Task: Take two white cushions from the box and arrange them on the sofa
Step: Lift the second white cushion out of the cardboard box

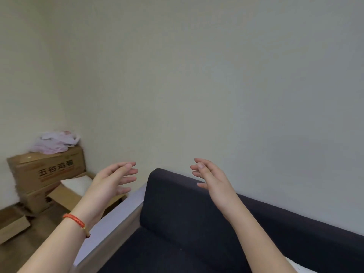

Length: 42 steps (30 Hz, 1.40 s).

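A dark sofa [177, 223] with a grey armrest [118, 223] fills the lower middle and right. Beyond the armrest stands an open cardboard box [65, 196] with a white cushion [76, 184] lying in it. My left hand [114, 180], with a red bracelet on its wrist, is raised in front of the box with fingers apart and holds nothing. My right hand [210, 176] hovers over the sofa's backrest, fingers spread and empty. A sliver of something white [299, 266] shows on the sofa seat at the bottom right, partly hidden by my right forearm.
Stacked closed cardboard boxes [47, 170] stand in the left corner, with a pale plastic bag [57, 142] on top. Another flat piece of cardboard [13, 227] lies on the wooden floor at the left. A plain wall rises behind the sofa.
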Available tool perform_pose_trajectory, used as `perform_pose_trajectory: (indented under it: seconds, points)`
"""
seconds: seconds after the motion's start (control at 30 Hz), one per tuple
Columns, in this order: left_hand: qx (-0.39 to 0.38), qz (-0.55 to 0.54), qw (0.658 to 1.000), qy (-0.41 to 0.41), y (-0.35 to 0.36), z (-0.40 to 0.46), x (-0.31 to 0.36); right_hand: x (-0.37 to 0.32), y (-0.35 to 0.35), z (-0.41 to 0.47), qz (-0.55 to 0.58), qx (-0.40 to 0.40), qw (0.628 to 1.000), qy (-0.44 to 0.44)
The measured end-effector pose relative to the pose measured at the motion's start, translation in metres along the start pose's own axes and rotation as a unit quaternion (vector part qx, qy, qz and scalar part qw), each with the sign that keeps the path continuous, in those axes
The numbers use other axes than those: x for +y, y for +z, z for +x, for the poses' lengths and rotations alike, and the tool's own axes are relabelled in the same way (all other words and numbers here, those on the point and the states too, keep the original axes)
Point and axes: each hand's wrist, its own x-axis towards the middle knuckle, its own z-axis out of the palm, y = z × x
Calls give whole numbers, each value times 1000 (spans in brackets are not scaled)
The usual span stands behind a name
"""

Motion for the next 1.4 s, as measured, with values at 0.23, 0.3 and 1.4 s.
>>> perform_pose_trajectory:
  seconds: [0.23, 0.3, 1.4]
  points:
    - [37, 21, 999, -12, -130, 53, -21, 2, 143, 61, 11, -40, 999, 5]
    - [45, 23, 999, -16, -180, 74, -32, 2, 196, 85, 20, -44, 999, 4]
    - [89, 41, 993, -67, -615, 568, -156, 47, 763, 535, 63, -98, 993, 25]
